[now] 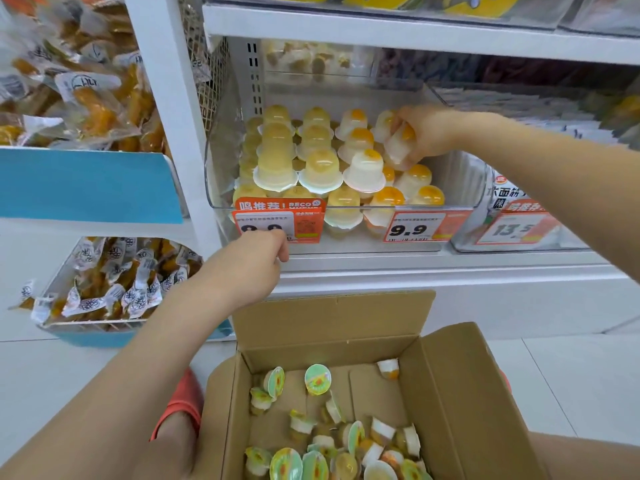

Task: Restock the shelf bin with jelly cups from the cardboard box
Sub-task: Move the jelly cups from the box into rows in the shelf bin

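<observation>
Right hand [427,133] grips jelly cup [398,143] over right side of clear shelf bin [460,181]; left hand [256,261], fingers curled, holding nothing, below bin's front left corner; cardboard box [460,393] on floor, loose cups inside.

Bright even light, soft blur, bowed edges

The bent fingers of the left hand [254,263] cover the digits on the orange-and-white paper price tag [264,225]. The open brown cardboard box [460,393] (near wall included) is cropped by the bottom edge.
</observation>
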### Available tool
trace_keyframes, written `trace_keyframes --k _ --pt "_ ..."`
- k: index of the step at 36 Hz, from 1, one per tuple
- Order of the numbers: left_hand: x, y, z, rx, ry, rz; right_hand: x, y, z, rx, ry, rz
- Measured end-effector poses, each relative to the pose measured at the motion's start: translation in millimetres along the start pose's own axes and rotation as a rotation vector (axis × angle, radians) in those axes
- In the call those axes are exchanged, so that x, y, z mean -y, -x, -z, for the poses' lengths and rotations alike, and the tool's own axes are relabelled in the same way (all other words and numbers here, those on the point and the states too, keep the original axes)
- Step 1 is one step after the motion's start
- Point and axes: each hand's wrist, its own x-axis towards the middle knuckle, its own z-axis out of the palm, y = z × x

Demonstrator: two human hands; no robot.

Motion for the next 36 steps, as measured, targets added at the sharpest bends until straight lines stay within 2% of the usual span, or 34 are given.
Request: trace_keyframes --k 14,20,23,26,29,32,34,36 --pt "6 9 -5 0.029 -0.112 -0.016 15 2 -2 0.05 0.185 0.077" --pt "9 10 -6 0.034 -0.135 -0.017 14 4 -3 0.047 0.143 0.053" --pt "10 9 -7 0.03 -0.149 -0.024 8 12 -3 -0.029 0.067 0.028" --pt "10 10 -12 0.029 -0.148 -0.027 4 36 -2 -0.189 -0.031 0.042" --pt "2 16 -22 -0.01 -0.101 -0.039 1 76 -13 -0.371 -0.123 0.129" --pt "-6 26 -43 -0.032 0.047 -0.063 8 131 -37 -0.51 -0.23 0.271" --pt "-6 32 -63 -0.022 0.144 -0.086 15 168 -61 -0.52 -0.296 0.323" --pt "0 39 -87 0.023 0.188 -0.091 21 198 -96 -0.418 -0.349 0.351"
